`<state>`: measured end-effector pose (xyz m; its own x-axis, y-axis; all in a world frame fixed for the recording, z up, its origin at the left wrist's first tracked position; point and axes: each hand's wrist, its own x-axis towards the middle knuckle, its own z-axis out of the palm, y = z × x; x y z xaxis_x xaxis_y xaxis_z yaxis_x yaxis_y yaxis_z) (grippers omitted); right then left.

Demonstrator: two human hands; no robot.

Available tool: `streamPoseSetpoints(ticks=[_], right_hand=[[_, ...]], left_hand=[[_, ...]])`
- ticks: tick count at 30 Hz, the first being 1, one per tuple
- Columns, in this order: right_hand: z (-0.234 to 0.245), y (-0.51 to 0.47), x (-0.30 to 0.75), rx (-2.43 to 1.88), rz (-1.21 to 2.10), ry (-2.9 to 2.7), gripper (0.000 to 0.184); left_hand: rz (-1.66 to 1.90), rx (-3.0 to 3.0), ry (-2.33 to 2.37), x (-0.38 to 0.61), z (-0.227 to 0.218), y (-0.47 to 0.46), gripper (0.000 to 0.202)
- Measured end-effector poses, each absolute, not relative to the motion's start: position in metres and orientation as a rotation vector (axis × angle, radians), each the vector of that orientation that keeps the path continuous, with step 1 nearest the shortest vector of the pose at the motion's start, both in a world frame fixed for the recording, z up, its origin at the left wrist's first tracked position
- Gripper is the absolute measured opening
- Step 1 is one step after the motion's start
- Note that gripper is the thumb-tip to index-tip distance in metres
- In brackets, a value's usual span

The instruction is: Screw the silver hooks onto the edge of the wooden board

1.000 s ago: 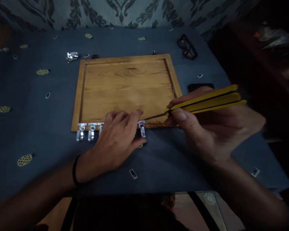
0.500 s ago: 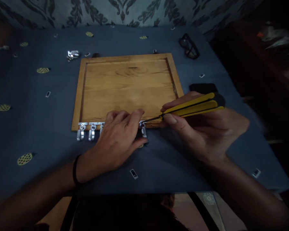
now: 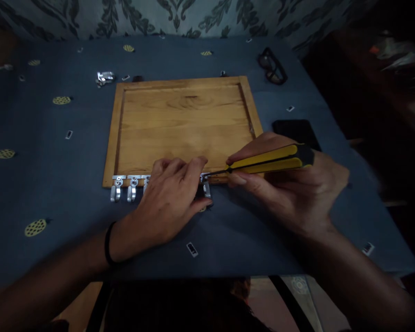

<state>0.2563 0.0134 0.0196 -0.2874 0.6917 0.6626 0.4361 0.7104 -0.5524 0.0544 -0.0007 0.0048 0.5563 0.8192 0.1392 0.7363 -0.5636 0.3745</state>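
In the head view a framed wooden board (image 3: pixel 186 115) lies flat, with silver metal hooks (image 3: pixel 132 189) along its near edge. My right hand (image 3: pixel 290 189) is closed around a yellow and black screwdriver (image 3: pixel 266 163). Its shaft points left, and the tip meets the upper part of the rightmost metal hook (image 3: pixel 206 188). My left hand (image 3: pixel 169 196) lies over the near edge and hides some of the row. Its thumb presses at this hook's lower end, and the index finger rests on the board just above it. The screw under the tip is too small to make out.
Shiny metal pieces (image 3: pixel 105 78) sit behind the board's far left corner. Dark-framed glasses (image 3: pixel 272 67) lie at the back right, and a black phone-like slab (image 3: pixel 295 131) is right of the board. A patterned blue cloth (image 3: pixel 72 184) covers the table.
My right hand has turned the screwdriver, and its handle end has dropped slightly and shifted left. More of the black slab shows behind it. My left hand and the board keep their places.
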Motion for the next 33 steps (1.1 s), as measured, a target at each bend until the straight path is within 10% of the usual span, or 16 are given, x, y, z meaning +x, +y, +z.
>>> streamPoseSetpoints(ticks=[33], right_hand=[[0.015,0.003,0.249,-1.088,0.268,-1.675,0.020]], left_hand=[[0.438,2.570,1.274,0.054,0.004,-0.001,0.057]])
